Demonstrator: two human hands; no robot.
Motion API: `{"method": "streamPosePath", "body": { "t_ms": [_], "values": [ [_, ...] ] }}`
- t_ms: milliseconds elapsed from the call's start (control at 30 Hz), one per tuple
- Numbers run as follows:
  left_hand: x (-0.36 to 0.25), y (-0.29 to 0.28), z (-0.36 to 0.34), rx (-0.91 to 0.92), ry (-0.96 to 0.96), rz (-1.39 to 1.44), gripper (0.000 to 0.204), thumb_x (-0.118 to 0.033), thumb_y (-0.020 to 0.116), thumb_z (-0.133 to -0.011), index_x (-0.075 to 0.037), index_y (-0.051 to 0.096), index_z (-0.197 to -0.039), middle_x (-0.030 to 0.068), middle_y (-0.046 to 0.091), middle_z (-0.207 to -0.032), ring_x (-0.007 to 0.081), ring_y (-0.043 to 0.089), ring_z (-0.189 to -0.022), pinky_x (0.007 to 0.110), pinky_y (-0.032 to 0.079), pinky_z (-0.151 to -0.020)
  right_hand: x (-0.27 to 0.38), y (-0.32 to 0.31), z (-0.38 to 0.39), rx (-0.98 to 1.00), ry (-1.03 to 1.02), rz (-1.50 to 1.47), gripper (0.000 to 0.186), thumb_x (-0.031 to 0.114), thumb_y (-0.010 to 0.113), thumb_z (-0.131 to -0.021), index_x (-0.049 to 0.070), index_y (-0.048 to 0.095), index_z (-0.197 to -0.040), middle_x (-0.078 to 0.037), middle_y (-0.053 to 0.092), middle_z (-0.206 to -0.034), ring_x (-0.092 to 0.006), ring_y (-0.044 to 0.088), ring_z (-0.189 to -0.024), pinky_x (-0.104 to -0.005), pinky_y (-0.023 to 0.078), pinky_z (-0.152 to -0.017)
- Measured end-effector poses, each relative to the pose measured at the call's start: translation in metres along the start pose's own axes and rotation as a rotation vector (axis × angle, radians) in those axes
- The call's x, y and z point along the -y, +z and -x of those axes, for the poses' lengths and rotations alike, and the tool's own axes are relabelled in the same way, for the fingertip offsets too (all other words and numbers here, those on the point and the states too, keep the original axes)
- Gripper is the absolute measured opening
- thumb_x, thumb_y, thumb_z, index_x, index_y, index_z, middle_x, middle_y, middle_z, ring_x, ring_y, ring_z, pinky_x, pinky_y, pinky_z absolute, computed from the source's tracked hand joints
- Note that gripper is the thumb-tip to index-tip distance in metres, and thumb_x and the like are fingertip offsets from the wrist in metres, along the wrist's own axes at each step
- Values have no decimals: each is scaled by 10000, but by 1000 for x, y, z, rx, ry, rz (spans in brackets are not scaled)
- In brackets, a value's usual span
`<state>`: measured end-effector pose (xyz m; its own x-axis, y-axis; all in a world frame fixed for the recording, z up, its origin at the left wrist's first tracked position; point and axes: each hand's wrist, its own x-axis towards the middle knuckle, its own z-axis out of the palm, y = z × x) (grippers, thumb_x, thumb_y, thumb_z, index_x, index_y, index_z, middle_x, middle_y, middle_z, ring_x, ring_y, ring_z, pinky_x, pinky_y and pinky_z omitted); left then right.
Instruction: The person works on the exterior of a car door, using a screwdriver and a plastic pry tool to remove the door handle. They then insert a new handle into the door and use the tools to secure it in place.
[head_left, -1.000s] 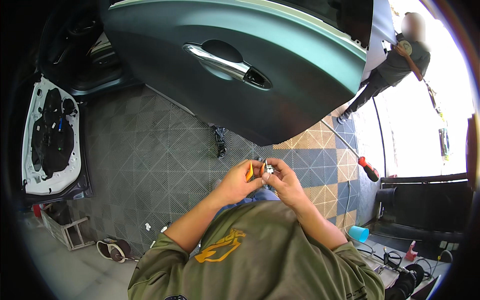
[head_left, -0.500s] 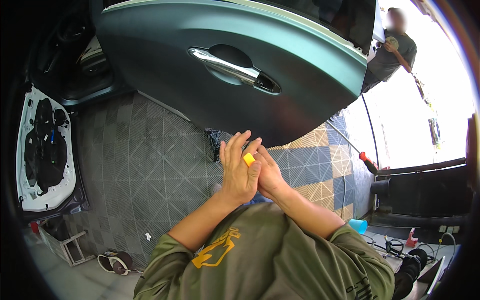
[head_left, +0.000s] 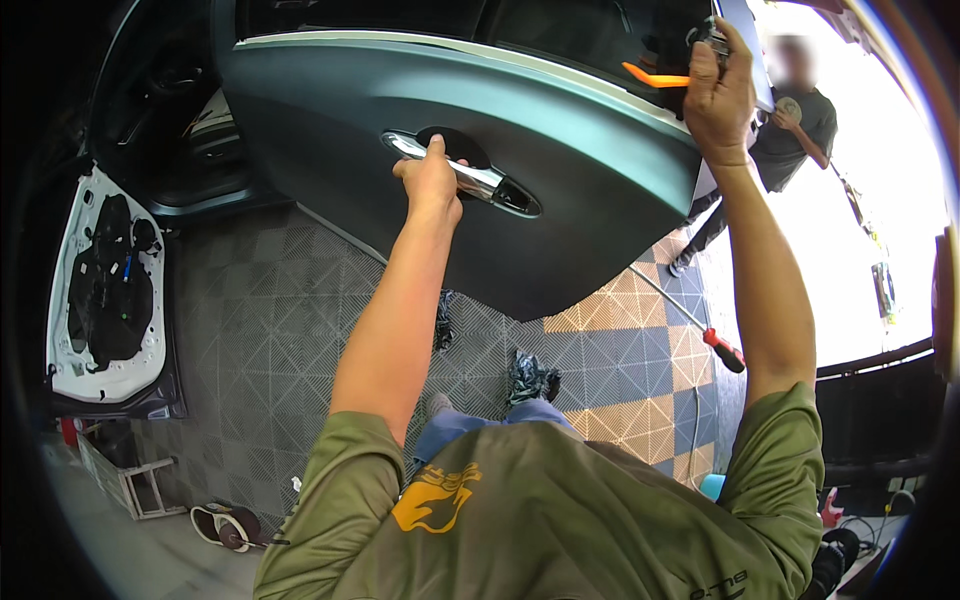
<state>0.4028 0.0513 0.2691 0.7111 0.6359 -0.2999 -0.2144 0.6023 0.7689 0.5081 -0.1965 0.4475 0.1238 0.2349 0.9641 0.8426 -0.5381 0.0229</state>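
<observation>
While standing close, the person braces the dark green car door (head_left: 420,190): left hand (head_left: 430,180) wraps the chrome door handle (head_left: 470,178) mid-panel, prob. to steady it. Farther up, right hand (head_left: 718,90) pinches a small metal part at the door's top rear corner, beside an orange trim tool (head_left: 655,76) wedged along the window edge. Tiled floor (head_left: 300,330) below is open.

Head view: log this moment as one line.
left hand: grips chrome door handle | right hand: at car door top edge beside orange trim tool | red-handled screwdriver: on floor
</observation>
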Motion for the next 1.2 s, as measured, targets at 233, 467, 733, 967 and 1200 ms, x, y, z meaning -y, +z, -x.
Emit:
{"method": "streamPosePath", "body": {
  "t_ms": [233, 467, 733, 967, 1200],
  "values": [
    [9, 20, 12, -350, 153, -215, 452, -228, 436, -987, 75, 259, -1272, 166, 503, -943, 196, 564, -731, 343, 515, -592, 9, 10, -3, 11, 115, -274, 368, 227, 567, -932, 68, 497, -1257, -175, 611, -998, -300, 616, -895, -381, 482, -806],
    [-32, -32, 16, -125, 29, -183, 173, -152, 530, -955, 20, 512, -952, 75, 543, -781, 120, 492, -557, 262, 455, -470, -1, 3, 2, -34, 84, -455, 345, 138, 576, -907, 30, 495, -1225, -184, 594, -992, -338, 601, -854, -396, 485, -780],
    [-127, -120, 80, 40, -206, -502, 160, -227, 506, -975, -68, 500, -995, 48, 601, -743, 73, 534, -509, 207, 471, -407, 3, 0, 0, -36, 57, -422, 345, 209, 591, -910, 38, 517, -1201, -147, 618, -934, -298, 616, -822, -379, 501, -748],
    [-60, -178, 126, 254, 38, -99, 345, -285, 420, -981, 9, 551, -1106, 66, 626, -804, 114, 554, -599, 242, 471, -496, -2, 6, 3, -2, 124, -399, 418, 315, 619, -932, 40, 528, -1233, -115, 641, -951, -199, 632, -803, -321, 509, -736],
    [30, -232, 154, 538, -26, 312, 502, -285, 468, -971, 65, 399, -1323, 78, 551, -879, 121, 485, -657, 266, 441, -509, -38, -8, -10, -71, 258, -518, 401, 305, 603, -948, -7, 534, -1190, -106, 642, -1001, -160, 611, -872, -265, 486, -782]
  ]
}}
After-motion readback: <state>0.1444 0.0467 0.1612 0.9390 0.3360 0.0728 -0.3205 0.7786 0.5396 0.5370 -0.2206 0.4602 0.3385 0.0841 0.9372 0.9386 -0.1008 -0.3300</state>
